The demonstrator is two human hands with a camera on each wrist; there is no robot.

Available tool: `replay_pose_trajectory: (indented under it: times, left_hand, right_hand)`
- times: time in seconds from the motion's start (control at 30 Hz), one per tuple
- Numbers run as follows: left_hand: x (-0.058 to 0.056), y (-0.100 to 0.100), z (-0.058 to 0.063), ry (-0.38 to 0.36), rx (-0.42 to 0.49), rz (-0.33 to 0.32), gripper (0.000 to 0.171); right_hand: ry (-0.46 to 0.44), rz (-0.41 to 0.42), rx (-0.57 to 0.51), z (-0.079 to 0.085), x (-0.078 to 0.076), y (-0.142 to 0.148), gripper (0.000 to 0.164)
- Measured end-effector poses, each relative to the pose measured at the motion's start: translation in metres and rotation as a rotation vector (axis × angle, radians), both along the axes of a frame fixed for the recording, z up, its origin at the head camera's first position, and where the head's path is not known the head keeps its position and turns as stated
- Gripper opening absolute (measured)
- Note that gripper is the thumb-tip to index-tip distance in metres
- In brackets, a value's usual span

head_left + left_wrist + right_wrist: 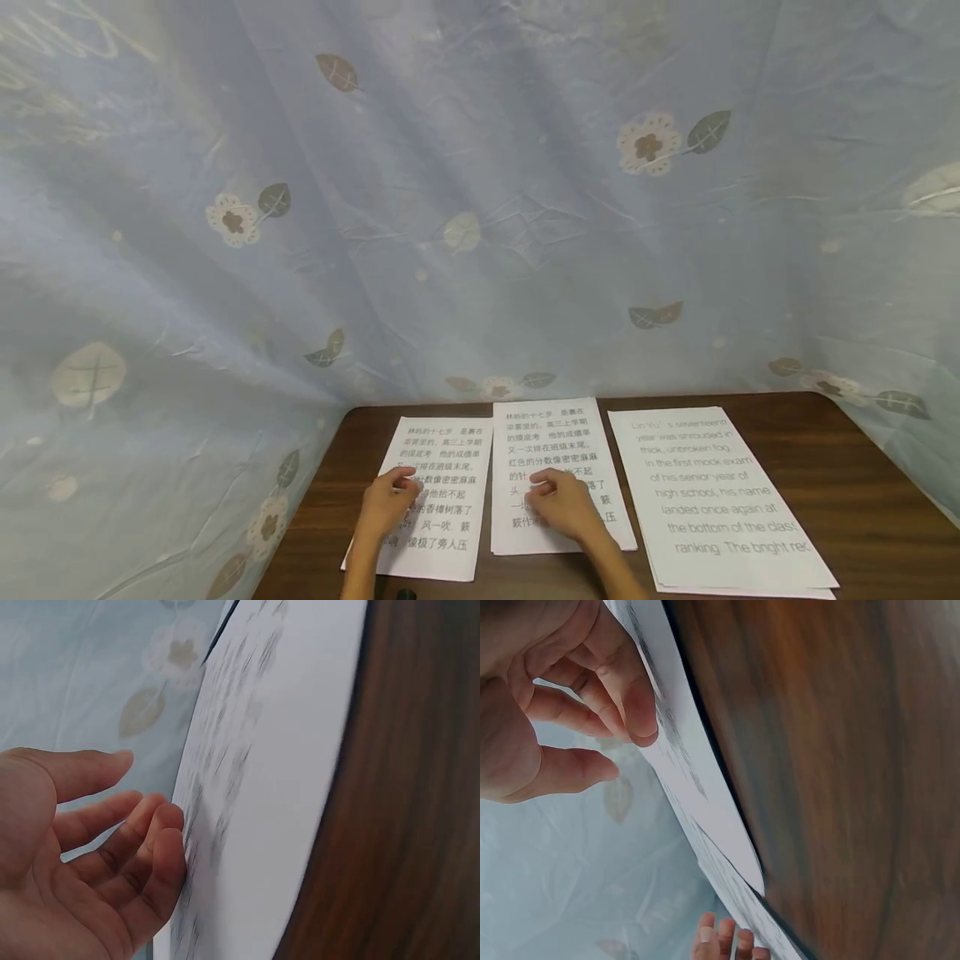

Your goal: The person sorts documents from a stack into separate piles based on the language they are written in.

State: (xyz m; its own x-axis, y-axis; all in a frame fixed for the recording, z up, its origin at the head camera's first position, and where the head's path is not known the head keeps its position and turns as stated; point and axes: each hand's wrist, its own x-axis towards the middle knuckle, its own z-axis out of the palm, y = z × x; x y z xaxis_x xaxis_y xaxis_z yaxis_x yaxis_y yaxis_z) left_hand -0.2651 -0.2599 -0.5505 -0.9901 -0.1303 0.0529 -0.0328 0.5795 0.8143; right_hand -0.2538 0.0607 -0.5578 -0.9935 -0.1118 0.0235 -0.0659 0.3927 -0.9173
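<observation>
My left hand (pixel 392 500) hovers over the left-hand stack of paper (pixel 450 500), which is printed with large Chinese characters. In the left wrist view, its fingers bend loosely near the page, thumb apart, with nothing held. Over the lower half of the middle stack of paper (pixel 551 442), also in Chinese print, is my right hand (pixel 566 504). The right wrist view shows that hand's fingers (pixel 639 712) relaxed and bent close over the sheet, a gap between them and the thumb, and nothing gripped. Each hand hides some of the text beneath it.
To the right lies a third stack of paper (pixel 712 500) with English print, its sheets slightly offset. All the stacks rest on a dark wooden table (pixel 832 475). A pale blue patterned cloth (pixel 480 275) hangs behind and at the sides. A small dark object (pixel 406 594) shows at the bottom edge.
</observation>
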Motion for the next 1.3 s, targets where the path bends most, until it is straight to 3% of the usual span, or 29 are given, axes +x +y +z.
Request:
replay_pose_trajectory:
  times: [0.3,0.57,1.3]
  left_hand:
    - [-0.006,0.037,-0.006,-0.002,0.046,-0.046,0.041]
    - [-0.011,0.063,-0.004,-0.008,0.097,-0.087,0.043]
    - [-0.021,0.116,-0.004,-0.013,0.145,-0.105,0.044]
  right_hand:
    - [-0.011,-0.081,0.046,-0.001,-0.001,0.032,0.039]
    - [-0.018,-0.156,0.078,0.002,-0.006,0.059,0.04]
    - [-0.024,-0.185,0.149,0.009,-0.004,0.115,0.045]
